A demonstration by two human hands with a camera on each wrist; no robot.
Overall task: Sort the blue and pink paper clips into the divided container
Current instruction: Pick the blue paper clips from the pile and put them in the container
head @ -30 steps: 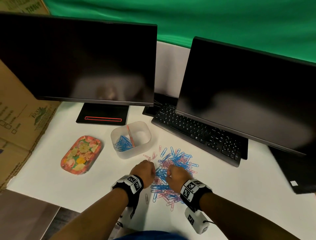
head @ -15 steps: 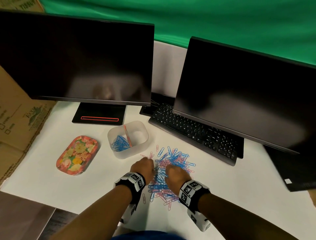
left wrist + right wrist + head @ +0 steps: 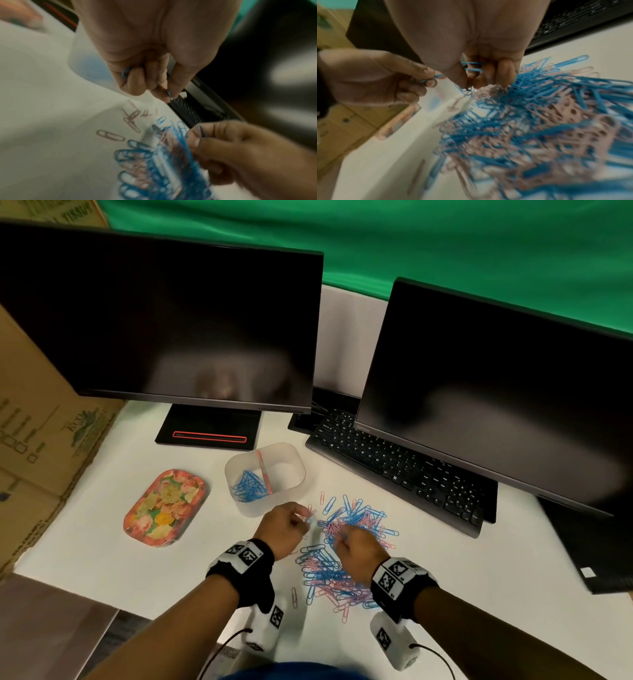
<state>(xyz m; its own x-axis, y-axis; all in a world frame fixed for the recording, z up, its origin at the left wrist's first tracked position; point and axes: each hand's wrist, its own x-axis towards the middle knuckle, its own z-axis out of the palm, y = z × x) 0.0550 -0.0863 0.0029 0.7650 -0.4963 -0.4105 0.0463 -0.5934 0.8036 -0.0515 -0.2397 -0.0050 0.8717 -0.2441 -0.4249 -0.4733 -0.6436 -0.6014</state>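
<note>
Blue+pink clip pile point(image 3: 346, 556) mixed, tangled | L grip point(image 3: 286, 529) pinches blue clips point(image 3: 169, 93) | R grip point(image 3: 358, 553) pinches blue clips point(image 3: 473, 66)

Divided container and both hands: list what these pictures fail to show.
- Divided container: in the head view blue clips fill its left compartment; whether pink ones lie in the right is too faint to tell.
- Left hand: left wrist view, curled fingers hide how many blue clips it holds.
- Right hand: right wrist view, same; its grip covers them.
- Clip pile: motion blur prevents counting.
</note>
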